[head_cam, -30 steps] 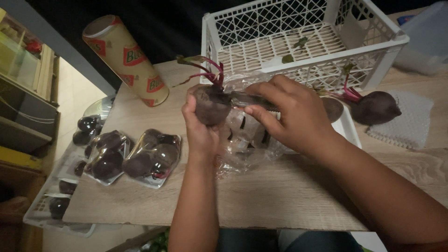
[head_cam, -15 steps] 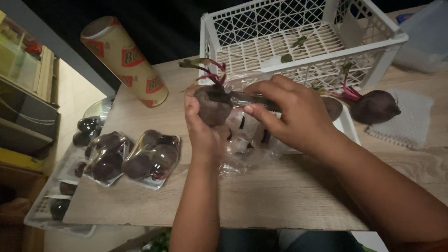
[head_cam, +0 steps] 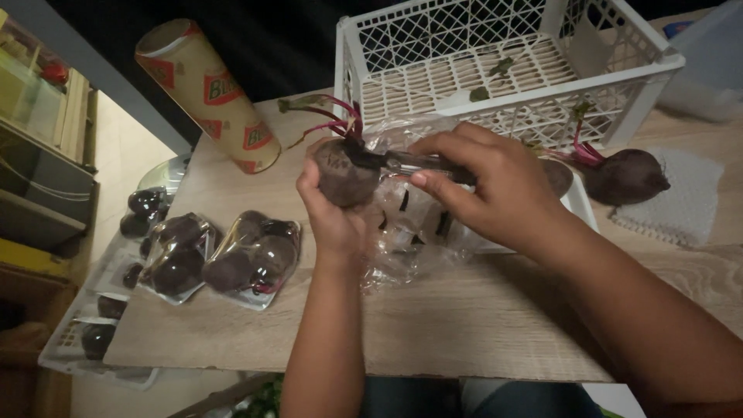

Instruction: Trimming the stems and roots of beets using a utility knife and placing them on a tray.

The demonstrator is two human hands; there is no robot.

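Note:
My left hand [head_cam: 334,215] grips a dark red beetroot [head_cam: 343,172] from below, its red stalks [head_cam: 329,116] pointing up and to the left. My right hand [head_cam: 489,184] holds a dark metal blade, likely a knife [head_cam: 402,162], whose tip lies against the beetroot's top by the stalks. Both hands are above a clear plastic bag [head_cam: 410,232] lying on a white tray [head_cam: 580,207] on the wooden table [head_cam: 480,325].
A white lattice crate [head_cam: 495,66] stands behind the hands. Another beetroot [head_cam: 625,176] lies to the right beside a white cloth [head_cam: 685,201]. Two sealed packs of beetroots [head_cam: 220,254] lie at left; a large paper-wrapped roll [head_cam: 207,91] leans at back left. More packs lie in a tray [head_cam: 93,340] below.
The right hand has brought the blade to the beetroot's top. The left hand has turned the beetroot a little, and its stalks now lean further left.

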